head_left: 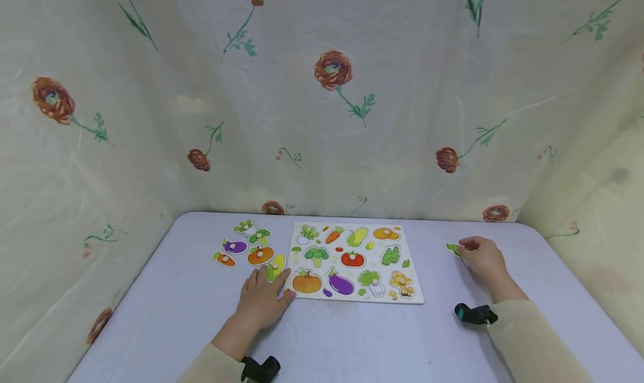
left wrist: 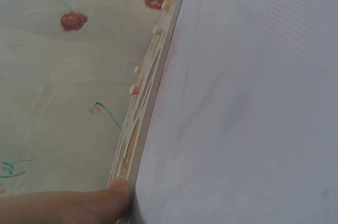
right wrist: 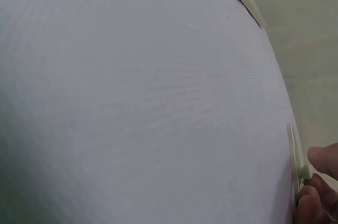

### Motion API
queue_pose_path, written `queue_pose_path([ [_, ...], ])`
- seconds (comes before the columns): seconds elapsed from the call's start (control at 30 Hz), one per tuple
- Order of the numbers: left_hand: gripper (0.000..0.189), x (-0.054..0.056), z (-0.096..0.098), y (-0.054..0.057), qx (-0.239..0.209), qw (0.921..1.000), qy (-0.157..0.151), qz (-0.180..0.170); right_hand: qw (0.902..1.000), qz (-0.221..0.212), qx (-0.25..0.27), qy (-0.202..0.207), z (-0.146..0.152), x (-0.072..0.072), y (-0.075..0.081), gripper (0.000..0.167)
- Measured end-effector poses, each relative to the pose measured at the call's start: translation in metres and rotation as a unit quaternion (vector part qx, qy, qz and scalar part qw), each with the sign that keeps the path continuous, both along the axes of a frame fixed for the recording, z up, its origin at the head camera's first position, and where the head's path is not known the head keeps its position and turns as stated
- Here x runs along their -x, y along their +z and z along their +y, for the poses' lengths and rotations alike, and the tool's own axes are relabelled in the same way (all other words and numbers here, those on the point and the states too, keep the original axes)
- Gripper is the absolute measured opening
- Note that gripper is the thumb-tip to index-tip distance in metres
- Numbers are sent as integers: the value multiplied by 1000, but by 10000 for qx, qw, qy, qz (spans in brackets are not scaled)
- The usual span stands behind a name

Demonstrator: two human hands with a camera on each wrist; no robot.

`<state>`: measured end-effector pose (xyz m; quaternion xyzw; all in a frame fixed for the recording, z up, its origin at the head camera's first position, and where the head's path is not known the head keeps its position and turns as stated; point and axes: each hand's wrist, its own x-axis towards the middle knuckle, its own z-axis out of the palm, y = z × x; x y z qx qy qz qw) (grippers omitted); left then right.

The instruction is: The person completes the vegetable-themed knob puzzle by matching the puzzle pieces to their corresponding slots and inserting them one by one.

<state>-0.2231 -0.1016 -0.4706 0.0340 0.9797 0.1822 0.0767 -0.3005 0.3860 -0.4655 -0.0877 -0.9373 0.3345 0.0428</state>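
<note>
A wooden vegetable puzzle board (head_left: 347, 300) lies on the table. My left hand (head_left: 263, 300) rests at its lower left corner with the fingers spread, the thumb on the edge, as the left wrist view also shows. The corn piece (head_left: 275, 268) lies at those fingertips, overlapping the board's left edge. Right of the board, my right hand (head_left: 483, 258) pinches a green puzzle piece (head_left: 451, 249) near its knob. In the right wrist view, fingertips (right wrist: 322, 161) stand about the piece's pale knob (right wrist: 305, 172). Part of the piece is hidden by the fingers.
Left of the board lie loose knobbed pieces: a radish (head_left: 245, 227), a broccoli (head_left: 260, 237), an eggplant (head_left: 235, 247), a pumpkin (head_left: 260, 255) and a carrot (head_left: 224, 259). Tomato (head_left: 353, 259), cabbage (head_left: 371, 282) and mushroom (head_left: 401, 283) pieces with knobs sit in the board. A flowered curtain (head_left: 322, 165) stands behind.
</note>
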Motion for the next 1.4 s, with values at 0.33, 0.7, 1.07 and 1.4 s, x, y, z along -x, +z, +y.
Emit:
queue_pose_path([
  [0.33, 61, -1, 1, 2, -5, 10000, 12, -24, 9999, -43, -73, -120, 3, 4, -5, 30],
  [0.7, 62, 2, 0, -4, 110, 9999, 71, -43, 9997, 59, -180, -173, -2, 4, -4, 23],
  [1.07, 62, 2, 0, -4, 111, 9999, 32, -14, 9998, 71, 30, 187, -6, -2, 4, 26],
  [1.4, 61, -1, 2, 1, 53, 10000, 10, 26, 9941, 459, 23, 980, -27, -8, 22, 23],
])
